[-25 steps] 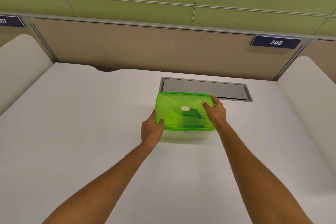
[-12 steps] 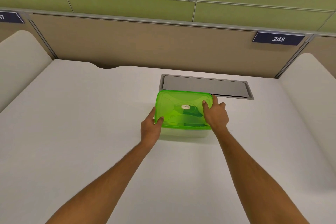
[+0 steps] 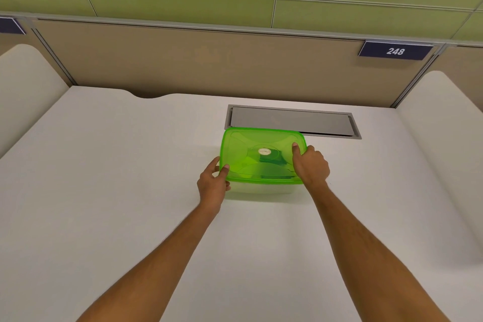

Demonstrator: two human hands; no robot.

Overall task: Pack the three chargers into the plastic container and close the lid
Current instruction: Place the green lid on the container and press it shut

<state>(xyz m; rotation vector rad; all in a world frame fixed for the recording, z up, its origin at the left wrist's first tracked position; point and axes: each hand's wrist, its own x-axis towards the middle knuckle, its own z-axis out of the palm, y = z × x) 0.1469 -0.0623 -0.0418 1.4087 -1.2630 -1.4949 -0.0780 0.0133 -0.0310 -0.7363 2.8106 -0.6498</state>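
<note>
Green lid (image 3: 261, 149) on container (image 3: 258, 189), frame centre, on table (image 3: 104, 165). Left hand (image 3: 213, 185) grip clamped on lid's left edge; right hand (image 3: 311, 167) grip clamped on right edge.

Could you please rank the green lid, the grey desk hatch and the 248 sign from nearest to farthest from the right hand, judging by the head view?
1. green lid: under the right hand, whose thumb presses its right edge.
2. grey desk hatch: just beyond the lid, set in the desk.
3. 248 sign: up on the partition, far right.
</note>
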